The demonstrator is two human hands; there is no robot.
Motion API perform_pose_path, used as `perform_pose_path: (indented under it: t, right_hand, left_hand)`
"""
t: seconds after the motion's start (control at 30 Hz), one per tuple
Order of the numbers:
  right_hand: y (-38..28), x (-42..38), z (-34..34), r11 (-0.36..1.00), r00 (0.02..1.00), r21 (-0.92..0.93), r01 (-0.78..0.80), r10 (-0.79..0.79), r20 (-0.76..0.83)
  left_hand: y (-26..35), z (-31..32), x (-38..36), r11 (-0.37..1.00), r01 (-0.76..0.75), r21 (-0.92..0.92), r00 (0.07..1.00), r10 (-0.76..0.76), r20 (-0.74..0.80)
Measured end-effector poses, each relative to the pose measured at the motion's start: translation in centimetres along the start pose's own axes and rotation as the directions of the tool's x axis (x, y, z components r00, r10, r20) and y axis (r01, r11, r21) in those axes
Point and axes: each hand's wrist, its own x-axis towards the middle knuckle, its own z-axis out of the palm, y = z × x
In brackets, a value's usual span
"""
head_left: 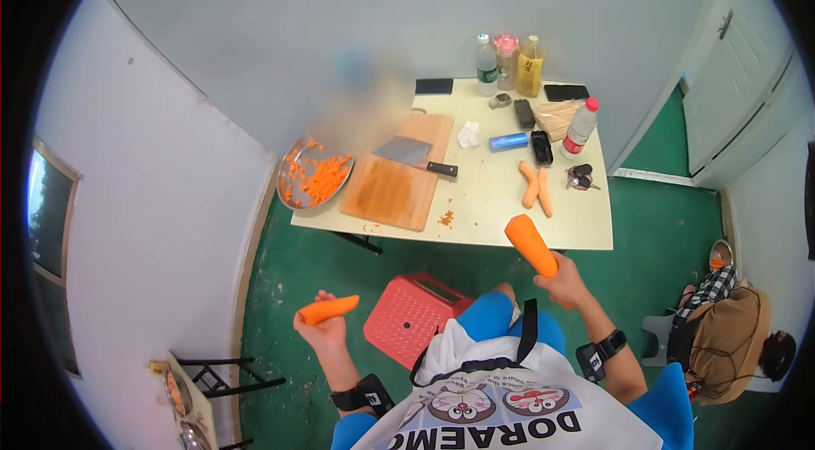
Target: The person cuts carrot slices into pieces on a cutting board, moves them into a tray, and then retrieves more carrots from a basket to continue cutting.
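Note:
My left hand [323, 334] holds a shorter carrot [329, 310] out to the side, left of a red plastic stool. In my right hand [564, 282] a thick peeled carrot [531, 243] is gripped at its lower end, pointing up toward the table's front edge. On the table, two paler carrots [544, 193] lie crossed near the right side. A cleaver [403, 149] rests across the wooden cutting board [389, 197], its black handle over the board's right edge. Left of the board, a metal bowl [283, 188] contains diced carrot [324, 181].
Bottles [580, 129], keys [581, 177], a blue roll [508, 142], a crumpled tissue [469, 135] and phones [566, 92] lie about the table [492, 233]. The red stool [406, 314] stands before me. At right is a bag-laden chair [728, 340]. Something beyond the bowl is blurred.

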Motion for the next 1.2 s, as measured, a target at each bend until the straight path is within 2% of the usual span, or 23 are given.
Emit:
perform_pose_path:
  t: [0.13,0.17,0.2,0.23,0.3,0.43,0.5,0.53,0.57,0.6,0.63,0.7,0.73,0.8,0.87,1.03,1.2]
  right_hand:
    - [0.2,2.7,-0.4,0.997,0.997,-0.004,-0.072,0.072,0.034]
    - [1.4,3.6,-0.5,0.996,1.000,-0.092,-0.024,0.023,-0.007]
    - [2.4,3.9,-0.7,0.983,0.999,-0.180,0.020,-0.029,-0.046]
    - [2.6,4.5,-1.1,0.984,0.999,-0.177,0.026,-0.033,-0.033]
    - [2.2,5.6,-2.0,0.995,0.999,-0.098,-0.008,0.004,-0.049]
    - [0.6,9.7,-2.6,0.991,0.986,-0.131,-0.013,-0.009,-0.165]
    - [-0.3,12.4,-2.3,0.987,0.982,-0.158,-0.002,-0.028,-0.187]
    - [-0.5,14.3,-1.9,0.980,0.972,-0.186,0.071,-0.110,-0.210]
    - [-1.0,16.4,-1.3,0.965,0.955,-0.219,0.144,-0.194,-0.223]
    - [-2.1,18.3,-0.6,0.955,0.960,-0.268,0.131,-0.190,-0.207]
    - [-3.4,20.9,0.5,0.951,0.964,-0.281,0.132,-0.188,-0.185]
    - [-5.6,24.7,2.8,0.870,0.907,-0.413,0.269,-0.373,-0.196]
    - [-7.2,26.6,3.7,0.829,0.934,-0.523,0.200,-0.323,-0.154]
    - [-9.3,31.2,6.1,0.844,0.972,-0.530,0.086,-0.188,-0.142]
    - [-8.7,36.5,8.0,0.714,0.881,-0.612,0.340,-0.469,-0.058]
    - [-11.5,44.0,12.4,0.555,0.898,-0.777,0.298,-0.438,0.032]
    - [-11.1,48.3,15.3,0.481,0.886,-0.815,0.324,-0.455,0.083]
  left_hand:
    - [-1.9,3.6,-0.2,0.987,-0.054,0.152,0.998,0.055,-0.006]
    - [-2.8,4.6,-0.1,0.986,-0.068,0.152,0.997,0.070,-0.010]
    - [-4.1,5.7,-0.4,0.968,-0.088,0.234,0.994,0.100,-0.036]
    - [-5.0,6.7,-0.2,0.944,-0.107,0.313,0.989,0.132,-0.060]
    - [-6.4,7.2,2.9,0.944,-0.090,0.318,0.994,0.103,-0.025]
    - [-9.9,9.4,8.9,0.946,-0.045,0.320,0.998,0.032,0.048]
    - [-11.6,10.6,12.5,0.883,0.038,0.467,0.997,-0.065,0.041]
    - [-12.5,10.8,15.1,0.884,0.033,0.466,0.997,-0.059,0.041]
    - [-13.4,10.6,18.2,0.816,0.082,0.572,0.985,-0.155,0.081]
    - [-13.6,10.8,19.9,0.729,0.127,0.672,0.963,-0.252,0.091]
    - [-14.1,11.4,21.8,0.738,0.134,0.662,0.968,-0.241,0.073]
    - [-15.7,12.4,23.3,0.575,0.156,0.803,0.979,-0.200,-0.047]
    - [-15.9,12.4,24.2,0.555,0.175,0.813,0.973,-0.224,-0.056]
    - [-16.8,12.1,26.2,0.543,0.270,0.795,0.952,-0.273,-0.136]
    - [-17.2,11.5,27.0,0.537,0.360,0.763,0.926,-0.303,-0.224]
    - [-17.9,10.2,28.5,0.558,0.445,0.701,0.887,-0.380,-0.260]
    - [-18.0,10.5,29.0,0.562,0.451,0.693,0.884,-0.388,-0.260]
